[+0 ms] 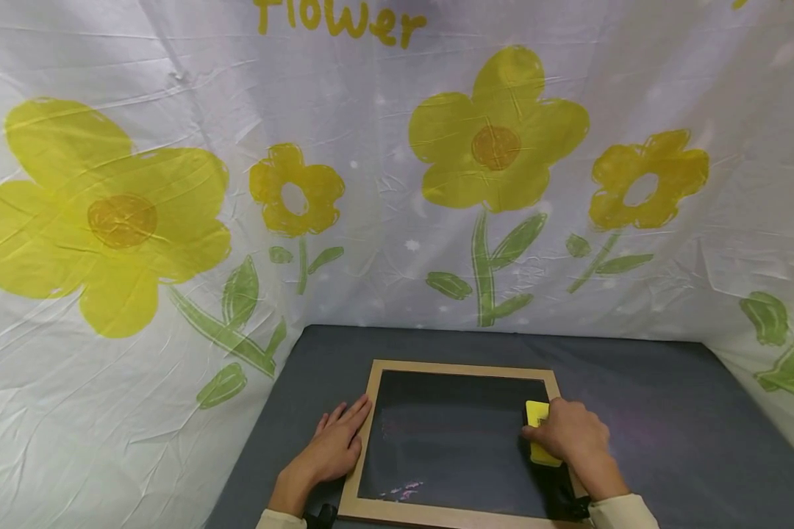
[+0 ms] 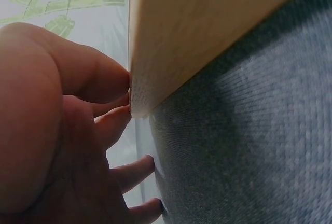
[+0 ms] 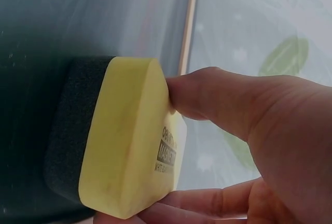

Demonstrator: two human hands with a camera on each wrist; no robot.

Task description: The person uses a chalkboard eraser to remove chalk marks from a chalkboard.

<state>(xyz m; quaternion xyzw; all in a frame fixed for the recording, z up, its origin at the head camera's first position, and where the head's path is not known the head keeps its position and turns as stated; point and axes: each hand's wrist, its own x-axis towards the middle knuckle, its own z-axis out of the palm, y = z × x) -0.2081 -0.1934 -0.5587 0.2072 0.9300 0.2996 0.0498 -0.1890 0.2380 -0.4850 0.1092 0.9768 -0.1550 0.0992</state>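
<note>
At the near edge of the table: two sleeve cuffs show, pale in colour, one at each wrist, with a dark wrist-worn device visible beside each.
Left hand [image 1: 334, 448]: lies flat on the grey table [image 1: 668, 411] with fingers straight and slightly spread, holding nothing; its fingertips [image 2: 120, 117] touch the outer left edge of the wooden frame, as the left wrist view shows close up.
Right hand [image 1: 572, 437]: grips the eraser, thumb on one long side and fingers curled round the other, seen plainly in the right wrist view.
Eraser [image 1: 539, 430]: a yellow block with a dark felt or foam pad beneath; small printed lettering runs along its yellow side, too small to read in full. The dark pad sits against the board surface, near the right side of the frame.
Chalkboard [image 1: 453, 441]: a dark writing surface in a light wooden frame [image 1: 463, 367], lying flat on the table between the two hands. Most of the surface looks wiped and hazy.
Chalk marks [image 1: 403, 490]: a few pink and white smudges near the lower left corner of the board, well apart from the eraser.
Table: covered in a dark grey woven cloth, its weave clear in the left wrist view.
Backdrop [image 1: 172, 81]: a wrinkled white sheet printed with large yellow flowers [image 1: 496, 136] on green stems, rising behind and on both sides of the table; yellow lettering at the top reads "flower".
</note>
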